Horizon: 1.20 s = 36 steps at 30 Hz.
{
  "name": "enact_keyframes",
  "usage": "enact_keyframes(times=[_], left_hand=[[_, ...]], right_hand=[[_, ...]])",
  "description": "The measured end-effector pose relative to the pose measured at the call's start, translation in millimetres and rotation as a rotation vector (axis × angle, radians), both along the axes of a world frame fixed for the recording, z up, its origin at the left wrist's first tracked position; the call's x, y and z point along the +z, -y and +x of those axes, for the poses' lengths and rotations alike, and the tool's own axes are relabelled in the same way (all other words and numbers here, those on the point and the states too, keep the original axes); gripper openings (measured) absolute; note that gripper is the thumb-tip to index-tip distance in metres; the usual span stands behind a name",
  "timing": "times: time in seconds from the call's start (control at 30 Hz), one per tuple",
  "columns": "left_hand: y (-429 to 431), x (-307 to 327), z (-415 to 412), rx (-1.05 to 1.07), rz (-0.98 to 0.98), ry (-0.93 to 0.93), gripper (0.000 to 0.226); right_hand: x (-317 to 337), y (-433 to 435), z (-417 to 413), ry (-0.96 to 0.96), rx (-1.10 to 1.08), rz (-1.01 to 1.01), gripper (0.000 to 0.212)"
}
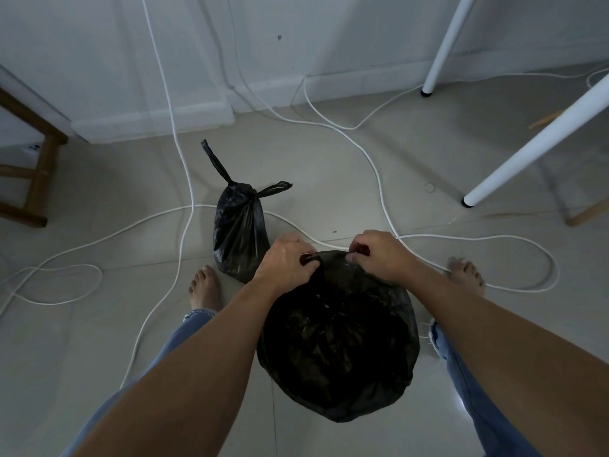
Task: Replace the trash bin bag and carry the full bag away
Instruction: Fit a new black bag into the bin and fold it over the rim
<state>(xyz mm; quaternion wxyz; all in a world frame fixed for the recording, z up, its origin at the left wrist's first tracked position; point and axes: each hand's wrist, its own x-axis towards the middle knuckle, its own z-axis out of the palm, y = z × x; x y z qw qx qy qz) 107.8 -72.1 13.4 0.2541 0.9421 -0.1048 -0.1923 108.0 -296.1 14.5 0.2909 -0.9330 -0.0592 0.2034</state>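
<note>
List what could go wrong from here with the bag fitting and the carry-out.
1. White cables loop across the floor around both bare feet; stepping away with the tied full bag could snag one and cause a trip.
2. Left hand and right hand both pinch the new bag's far rim; thin plastic may tear if pulled hard.
3. The rim may slip off unless seated all round.
</note>
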Motion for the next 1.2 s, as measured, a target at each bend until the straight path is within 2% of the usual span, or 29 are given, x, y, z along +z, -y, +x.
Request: enact_keyframes(times=[0.07,0.17,0.37,0.47,0.63,0.8,0.9,1.0,1.1,1.2], left_hand=[[-1.3,-0.9,-1.5,-0.104,0.096,0.045,0.025],[2.4,0.9,-4.0,-0.189,0.250,0.072,0.021],[7.7,5.7,-8.3,-0.139,0.331,0.036,0.019],[-0.8,6.7,-12.9,-0.054,0.348,0.006,0.019],[-25.9,10.3,-23.4,0.121,0.327,-0.097,0.017],[-38.8,15.2,-32.6,0.239,0.297,-0.227,0.014],[-42.7,16.6,-32.0,0.278,0.297,-0.296,0.021],[-38.1,22.1,-24.7,0.271,0.282,-0.195,0.035],[-24.0,23.1,-11.6,0.201,0.146,-0.031,0.035],[-6.8,20.9,-0.8,0.156,0.100,-0.004,0.039]], right_hand=[[0.5,0.9,-1.5,0.001,0.058,-0.060,0.024],[-1.1,0.2,-3.2,0.026,0.120,-0.165,0.020],[-0.3,-2.6,-2.0,0.029,0.142,-0.161,0.020],[0.2,1.9,-3.8,0.063,0.057,-0.052,0.029],[4.5,14.3,-5.6,0.076,-0.126,0.062,0.033],[8.6,15.6,-6.6,0.084,-0.144,0.067,0.028],[11.9,11.8,-6.3,0.096,-0.125,0.060,0.027],[14.3,7.5,-5.5,0.110,-0.085,0.033,0.030],[15.0,1.9,-3.0,0.117,-0.039,-0.014,0.033],[12.2,-4.4,-1.0,0.120,-0.017,-0.073,0.035]])
